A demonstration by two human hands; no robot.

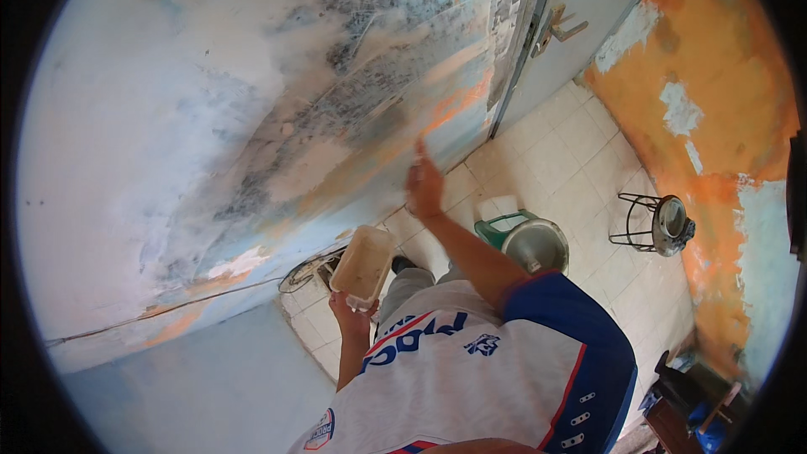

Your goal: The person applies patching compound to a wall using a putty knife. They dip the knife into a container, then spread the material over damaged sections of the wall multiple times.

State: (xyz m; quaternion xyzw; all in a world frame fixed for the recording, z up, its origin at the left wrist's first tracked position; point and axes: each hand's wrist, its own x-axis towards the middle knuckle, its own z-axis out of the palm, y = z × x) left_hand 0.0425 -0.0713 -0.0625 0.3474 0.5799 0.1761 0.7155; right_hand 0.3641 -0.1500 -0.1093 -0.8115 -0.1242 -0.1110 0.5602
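My left hand grips the near end of a shallow, rectangular beige plastic tub, with smears on its inside. The tub is tilted, its opening facing up toward me. My right hand is raised and reaches forward, close to the patchy wall. Its fingers look curled, but they are blurred, and what they hold, if anything, is hidden. The wall shows pale filler over dark, blue and orange patches.
A grey bucket and a green plastic item stand on the tiled floor by my right arm. Farther right is a black metal stool with a round container. A grey door stands ahead; cables run along the wall.
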